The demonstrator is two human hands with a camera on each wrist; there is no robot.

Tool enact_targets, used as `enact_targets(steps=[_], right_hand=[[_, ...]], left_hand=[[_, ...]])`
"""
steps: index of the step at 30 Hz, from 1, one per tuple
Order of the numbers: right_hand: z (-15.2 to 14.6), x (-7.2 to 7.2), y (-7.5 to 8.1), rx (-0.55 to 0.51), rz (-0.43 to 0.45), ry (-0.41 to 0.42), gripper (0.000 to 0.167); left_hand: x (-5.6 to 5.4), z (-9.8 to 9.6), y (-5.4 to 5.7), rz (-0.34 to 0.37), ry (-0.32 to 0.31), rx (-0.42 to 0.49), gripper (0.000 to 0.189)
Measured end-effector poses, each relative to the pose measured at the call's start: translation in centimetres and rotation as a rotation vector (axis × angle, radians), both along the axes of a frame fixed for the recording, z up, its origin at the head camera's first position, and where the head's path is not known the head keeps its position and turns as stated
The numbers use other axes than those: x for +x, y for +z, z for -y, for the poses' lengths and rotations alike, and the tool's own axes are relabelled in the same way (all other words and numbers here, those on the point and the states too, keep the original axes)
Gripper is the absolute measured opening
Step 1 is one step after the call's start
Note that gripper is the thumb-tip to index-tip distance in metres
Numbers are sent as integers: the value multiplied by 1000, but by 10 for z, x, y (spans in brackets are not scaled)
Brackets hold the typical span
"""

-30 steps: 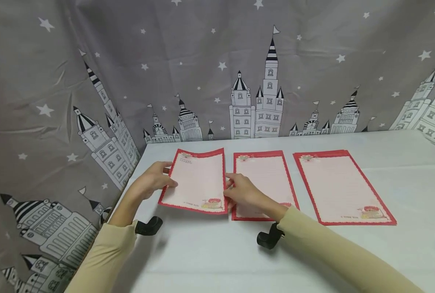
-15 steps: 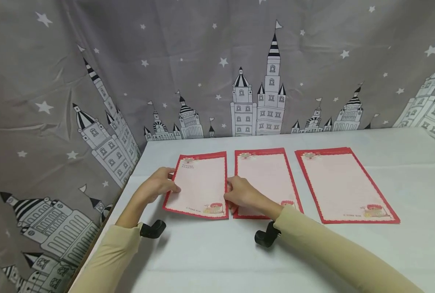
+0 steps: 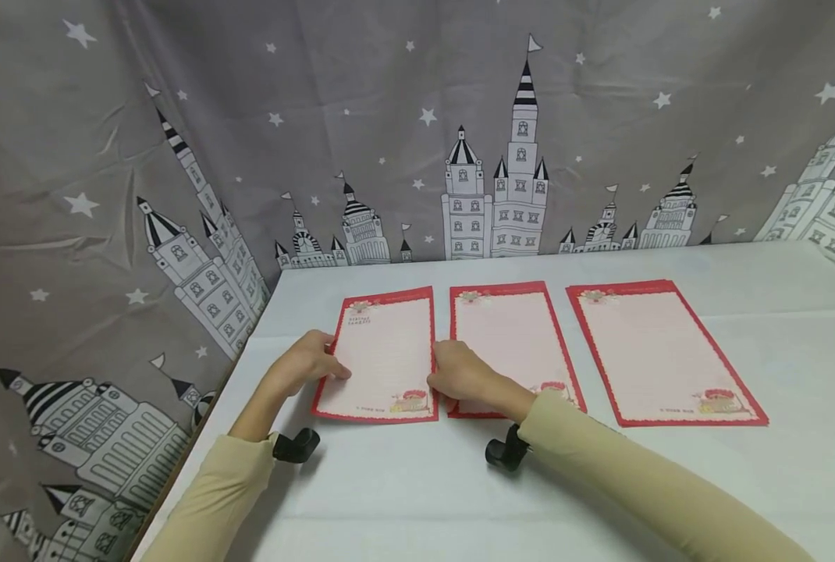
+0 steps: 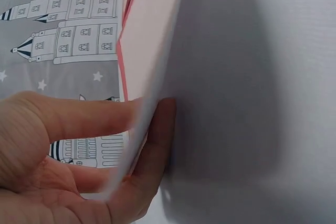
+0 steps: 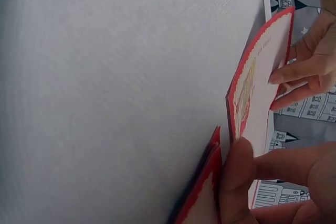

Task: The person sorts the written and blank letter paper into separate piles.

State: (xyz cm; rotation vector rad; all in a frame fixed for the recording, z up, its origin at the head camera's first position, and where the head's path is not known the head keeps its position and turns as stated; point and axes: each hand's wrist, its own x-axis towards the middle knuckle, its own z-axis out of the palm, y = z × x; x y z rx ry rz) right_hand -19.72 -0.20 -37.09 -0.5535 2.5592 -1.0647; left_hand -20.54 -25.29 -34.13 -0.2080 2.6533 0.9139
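A red-bordered sheet of letter paper [image 3: 385, 355], with a small printed picture at its lower right corner, lies at the left of the table, slightly lifted. My left hand [image 3: 307, 364] pinches its left edge, thumb on top and fingers underneath, as the left wrist view shows of the paper's edge [image 4: 152, 93]. At the opposite edge my right hand [image 3: 463, 373] pinches the sheet, its fingers partly hidden. In the right wrist view the sheet [image 5: 265, 66] bows up between both hands. The right hand also overlaps a second pile of such paper [image 3: 509, 328].
A third pile of the same paper [image 3: 659, 351] lies further right, its layers slightly offset. All rest on a white-covered table [image 3: 403, 492]. A grey curtain [image 3: 361, 94] with castles and stars hangs behind and at the left.
The held sheet has come down toward the table and straightened, its curled top edge flattening. Both hands have lowered with it, keeping hold of its sides.
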Motion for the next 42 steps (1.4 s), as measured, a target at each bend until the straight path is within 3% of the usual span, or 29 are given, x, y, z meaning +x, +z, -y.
enact_targets(steps=[6,11,16,20,22,25,27,28,32,34,37,39,42], right_hand=[[1,0,0,39,-14,-9,11],[0,-1,-1,27,-12,-8,10],[-5,-2,-3,5,12,-17,11],[-10,-3,-5,-64,41,-19,9],[-14,-5,-3,-116,56,-12,9],[-29,-10,5,-180,80,-15,38],[-48,-13,11,-193,84,-43,49],[-58,-14,14,-194,79,-59,51],[-98,-16,20,-140,7,-109,36],[-117,-16,20,-94,-42,-133,32],[-140,-15,19,-43,-67,-196,33],[-153,-14,17,-15,-58,-240,37],[-167,-11,16,25,6,-313,46]], left_hand=[[0,-1,-3,0,24,-40,77],[0,-4,-3,-23,20,-148,78],[-2,-11,-5,-86,-18,-211,61],[0,-11,-3,-113,-43,-240,48],[2,-10,-1,-122,-37,-258,50],[3,-14,3,-166,-16,-274,50],[1,-20,4,-223,-15,-275,47],[-1,-24,5,-252,-20,-273,45],[-3,-40,7,-345,-94,-214,40],[-4,-52,8,-321,-151,-141,43],[-5,-73,7,-221,-220,-11,46],[-5,-88,6,-155,-240,42,45],[-4,-109,4,-120,-259,66,41]])
